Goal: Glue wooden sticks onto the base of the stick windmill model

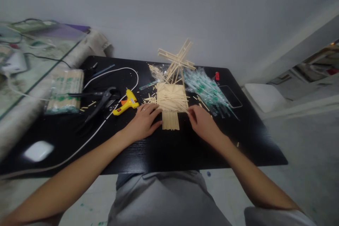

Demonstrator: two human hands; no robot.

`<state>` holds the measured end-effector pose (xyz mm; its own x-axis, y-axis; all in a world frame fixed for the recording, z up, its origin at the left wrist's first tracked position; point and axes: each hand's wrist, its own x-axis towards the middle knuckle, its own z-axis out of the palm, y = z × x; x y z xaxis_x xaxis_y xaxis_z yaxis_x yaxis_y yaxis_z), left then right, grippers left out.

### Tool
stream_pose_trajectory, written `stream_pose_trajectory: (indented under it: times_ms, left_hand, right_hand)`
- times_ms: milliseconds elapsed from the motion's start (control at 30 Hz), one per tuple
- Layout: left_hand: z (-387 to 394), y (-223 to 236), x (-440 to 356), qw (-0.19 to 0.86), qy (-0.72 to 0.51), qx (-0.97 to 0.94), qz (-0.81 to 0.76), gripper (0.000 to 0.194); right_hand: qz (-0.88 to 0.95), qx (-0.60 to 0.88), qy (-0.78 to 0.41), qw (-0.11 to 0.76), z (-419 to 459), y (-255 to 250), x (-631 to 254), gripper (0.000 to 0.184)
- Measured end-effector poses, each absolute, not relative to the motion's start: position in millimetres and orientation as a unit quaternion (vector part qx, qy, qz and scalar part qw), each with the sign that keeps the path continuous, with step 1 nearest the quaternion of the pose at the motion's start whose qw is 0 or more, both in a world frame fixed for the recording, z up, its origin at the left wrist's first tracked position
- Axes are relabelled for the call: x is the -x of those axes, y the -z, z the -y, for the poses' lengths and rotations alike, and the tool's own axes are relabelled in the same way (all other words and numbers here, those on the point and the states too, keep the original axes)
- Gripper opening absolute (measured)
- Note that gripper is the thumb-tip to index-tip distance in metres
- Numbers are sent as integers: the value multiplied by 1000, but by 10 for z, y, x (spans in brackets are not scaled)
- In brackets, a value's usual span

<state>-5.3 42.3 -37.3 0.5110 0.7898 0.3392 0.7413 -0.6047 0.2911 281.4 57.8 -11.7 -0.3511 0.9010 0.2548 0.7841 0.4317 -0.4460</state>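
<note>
Wooden sticks (170, 121) lie between left hand (144, 121) and right hand (204, 123).

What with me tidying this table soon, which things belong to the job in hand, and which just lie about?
Likely the job's:
stick panel, between left hand and right hand
crossed stick frame
loose sticks
yellow glue gun
wrapped sticks
pliers-like tool

Probably just lying about:
plastic wrappers
white object
phone-like slab
small red item
</note>
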Motion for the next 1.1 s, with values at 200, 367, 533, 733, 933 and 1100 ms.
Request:
stream_pose_trajectory:
  times_ms: [200,367,533,733,933,1100]
  left_hand:
    - [-422,388,36,45,-219,-870,-439,40]
    - [-427,394,39,39,-218,-871,-439,42]
    - [-426,377,41,46,-217,-869,-441,40]
    - [-425,365,46,51,-220,-867,-444,40]
    - [-426,352,43,54,-216,-868,-445,41]
    - [-429,351,53,60,-220,-867,-444,41]
  right_hand:
    - [767,575,-213,191,-230,59,-2842,10]
    - [755,586,-222,191,-177,93,-2787,12]
    - [759,585,-223,178,-202,123,-2736,13]
    - [767,571,-225,188,-227,181,-2698,12]
    - [772,562,-229,187,-255,206,-2701,6]
    - [797,531,-221,186,-267,174,-2769,14]
